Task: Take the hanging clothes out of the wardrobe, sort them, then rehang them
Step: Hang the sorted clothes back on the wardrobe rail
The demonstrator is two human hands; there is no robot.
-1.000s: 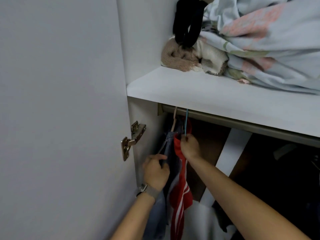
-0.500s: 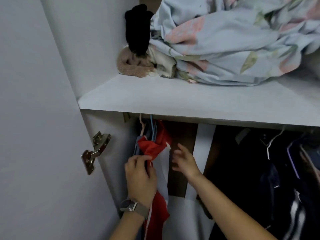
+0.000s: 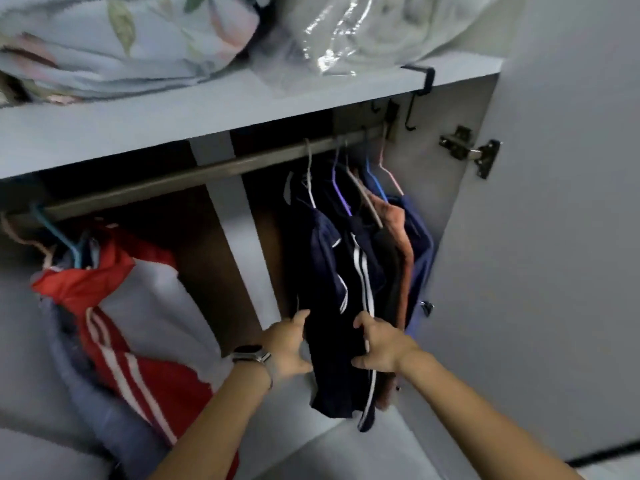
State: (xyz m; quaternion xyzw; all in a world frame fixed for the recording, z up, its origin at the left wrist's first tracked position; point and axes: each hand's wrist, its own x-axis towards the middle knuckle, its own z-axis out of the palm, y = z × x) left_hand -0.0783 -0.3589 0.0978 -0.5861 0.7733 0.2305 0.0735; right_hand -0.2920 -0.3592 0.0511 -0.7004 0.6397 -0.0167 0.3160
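Reaching into the wardrobe's right end, both hands frame the dark clothes (image 3: 343,306) hanging straight down from the rail (image 3: 207,174) above them. The left hand (image 3: 287,344) has fingers spread wide against their left edge; the right hand (image 3: 381,344) pinches the striped fabric, nearer the hangers. A second ago both worked the red garment (image 3: 114,327), now well left.
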